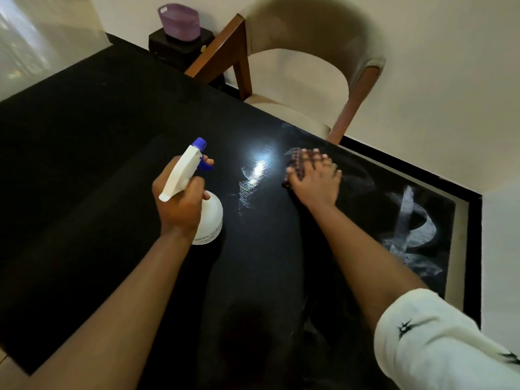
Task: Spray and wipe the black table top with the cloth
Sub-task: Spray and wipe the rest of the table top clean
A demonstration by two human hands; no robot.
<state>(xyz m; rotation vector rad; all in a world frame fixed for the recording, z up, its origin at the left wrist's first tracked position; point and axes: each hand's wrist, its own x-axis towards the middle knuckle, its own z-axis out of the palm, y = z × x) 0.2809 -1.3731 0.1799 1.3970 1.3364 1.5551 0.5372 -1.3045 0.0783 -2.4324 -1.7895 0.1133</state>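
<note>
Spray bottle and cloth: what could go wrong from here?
The right hand presses the cloth near the far edge of the table top; a long stroke might push it off. The white streaks may dry into marks if left unwiped. The left hand grips the spray bottle aimed roughly toward the chair, which a stray squeeze might wet.

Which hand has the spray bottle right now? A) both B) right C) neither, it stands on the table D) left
D: the left hand grips the spray bottle at its neck, one finger on the blue trigger, while the right hand presses the cloth flat on the table top.
</note>
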